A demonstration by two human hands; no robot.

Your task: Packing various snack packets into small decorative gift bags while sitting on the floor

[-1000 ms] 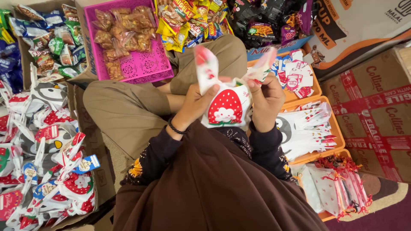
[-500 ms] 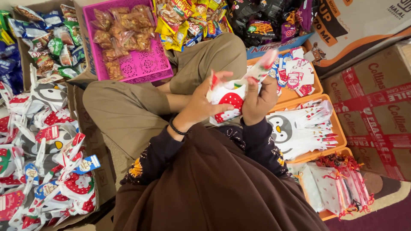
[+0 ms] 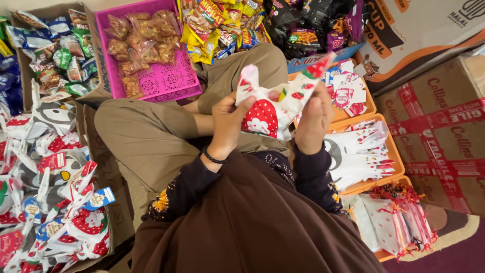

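Note:
I sit cross-legged and hold a white strawberry-print gift bag (image 3: 268,115) above my lap with both hands. My left hand (image 3: 229,123) grips the bag's left side, thumb on the big red strawberry. My right hand (image 3: 314,119) grips the right side, and one long handle ear of the bag (image 3: 309,81) stretches up past its fingers. The other ear (image 3: 247,81) sticks up above my left hand. A black bracelet (image 3: 214,156) circles my left wrist.
A cardboard box of tied, filled gift bags (image 3: 45,192) sits on my left. A pink basket of snack packets (image 3: 146,50) and piles of snack packs (image 3: 222,25) lie ahead. Orange trays (image 3: 396,151) on my right hold tags, empty bags and ties. Cartons (image 3: 439,131) stand far right.
The bag was held upright with both ears spread, then tipped and bunched between my hands. Now one ear is pulled up to the right while my left hand pinches the bag's left side.

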